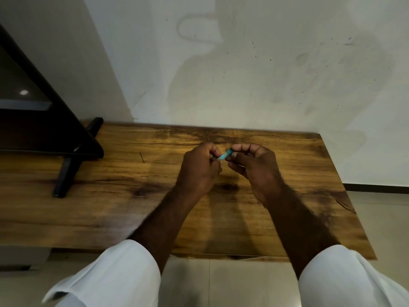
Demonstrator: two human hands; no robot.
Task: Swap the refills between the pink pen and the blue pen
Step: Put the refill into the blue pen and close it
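Note:
Both hands meet above the middle of the wooden table (124, 202), holding the blue pen (225, 155) between them. Only a short turquoise piece of the pen shows between the fingers; the rest is hidden inside the hands. My left hand (199, 171) is curled around its lower left end. My right hand (252, 167) pinches its upper right end with thumb and fingertips. No pink pen and no loose refill can be seen. The picture is slightly blurred.
A dark framed screen on a black stand (66, 173) stands on the table's left part. A small thin dark mark or object (142, 157) lies on the wood left of the hands. A stained white wall rises behind the table; pale floor lies to the right.

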